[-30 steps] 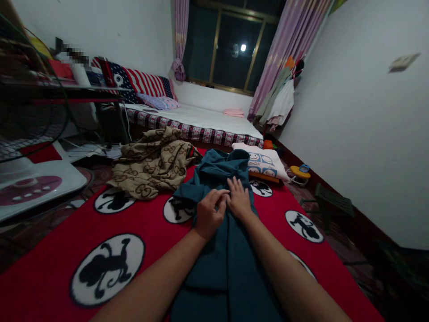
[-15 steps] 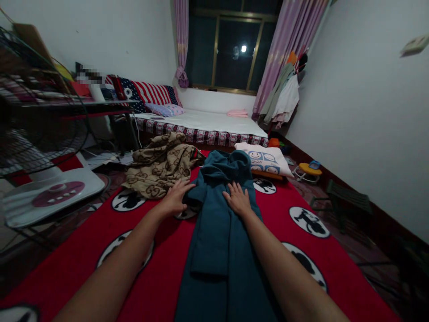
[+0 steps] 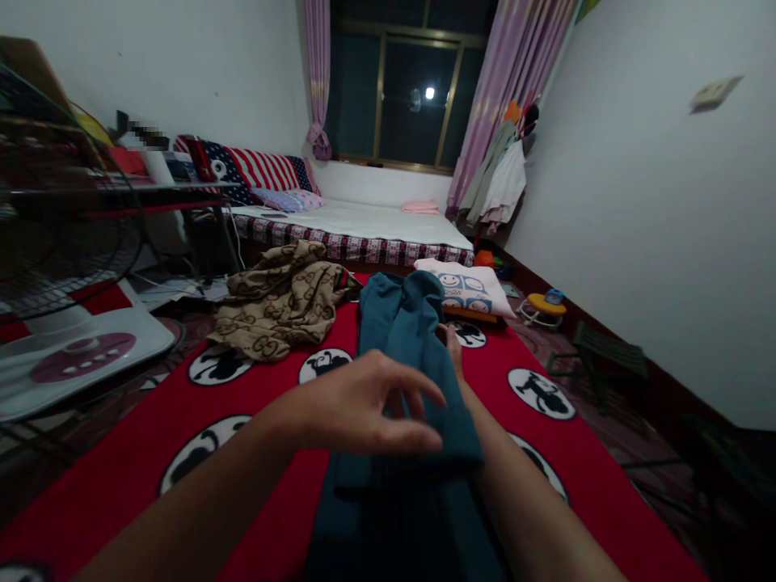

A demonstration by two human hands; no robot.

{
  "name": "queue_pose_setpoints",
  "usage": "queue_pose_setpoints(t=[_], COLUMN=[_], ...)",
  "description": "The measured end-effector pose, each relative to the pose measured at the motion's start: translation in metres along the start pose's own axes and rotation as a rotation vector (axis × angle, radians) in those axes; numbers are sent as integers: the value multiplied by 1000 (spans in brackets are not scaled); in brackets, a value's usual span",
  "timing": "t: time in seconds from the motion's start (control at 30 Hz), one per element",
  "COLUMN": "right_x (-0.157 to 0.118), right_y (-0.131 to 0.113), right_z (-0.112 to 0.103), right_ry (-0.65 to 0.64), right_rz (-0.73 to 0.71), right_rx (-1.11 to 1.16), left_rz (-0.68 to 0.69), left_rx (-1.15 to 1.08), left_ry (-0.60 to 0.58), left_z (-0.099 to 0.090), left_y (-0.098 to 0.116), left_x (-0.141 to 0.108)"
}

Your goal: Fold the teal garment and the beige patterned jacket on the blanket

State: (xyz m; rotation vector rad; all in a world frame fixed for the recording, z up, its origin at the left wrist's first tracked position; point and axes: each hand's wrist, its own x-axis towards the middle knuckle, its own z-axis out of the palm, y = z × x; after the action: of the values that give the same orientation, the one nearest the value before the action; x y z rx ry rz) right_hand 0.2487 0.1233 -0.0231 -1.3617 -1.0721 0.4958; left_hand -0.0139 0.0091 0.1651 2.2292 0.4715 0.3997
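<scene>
A teal long-sleeved garment (image 3: 403, 323) lies lengthwise on the red blanket, its far end bunched up. One sleeve (image 3: 433, 388) lies slanted over the body of the garment, its cuff end reaching toward my right forearm. My left hand (image 3: 369, 404) hovers over the near part of the sleeve, thumb and fingers curved and apart, with nothing between them. At the garment's right edge is my right hand (image 3: 453, 352), partly covered by the teal cloth; the fingers that show are stretched out.
Brown patterned cloth (image 3: 284, 299) lies crumpled at the far left of the red blanket (image 3: 272, 493). A white pillow with smiling faces (image 3: 466, 287) sits at its far right. A fan (image 3: 66, 242) stands close on the left, a dark folding stool (image 3: 606, 356) on the right.
My left hand has come from the garment's left side to above its middle, and the sleeve has shifted right. My right hand has slid to the garment's right edge.
</scene>
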Motion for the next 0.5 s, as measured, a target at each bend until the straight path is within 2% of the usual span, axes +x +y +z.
queue_pose_setpoints(t=[0.03,0.07,0.1,0.13,0.17,0.23,0.3,0.37,0.43,0.5], right_x=[1,1,2,1,1,1,0,-2,-3,-5], right_y=[2,3,3,3,3,1,-1,-2,-3,-3], right_z=[-1,-1,0,1,2,2,2,0,-1,-2], right_ry=[38,78,106,111,117,126,134,135,126,113], right_rz=[65,122,157,160,167,176,175,166,159,156], right_rx=[112,211,271,277,299,336,342,317,282,230], left_rz=[-8,-19,-37,-62,-93,-165,-251,-374,-483,-520], left_rx=[-99,-171,-212,-220,-191,-34,146,230,254,297], left_ry=[-149,-237,-246,-179,-60,231,456,558,590,607], left_z=[8,15,22,27,31,37,42,47,54,62], left_y=[0,-5,-13,-26,-40,-72,-102,-124,-138,-144], left_x=[-2,-1,2,7,15,34,53,68,77,80])
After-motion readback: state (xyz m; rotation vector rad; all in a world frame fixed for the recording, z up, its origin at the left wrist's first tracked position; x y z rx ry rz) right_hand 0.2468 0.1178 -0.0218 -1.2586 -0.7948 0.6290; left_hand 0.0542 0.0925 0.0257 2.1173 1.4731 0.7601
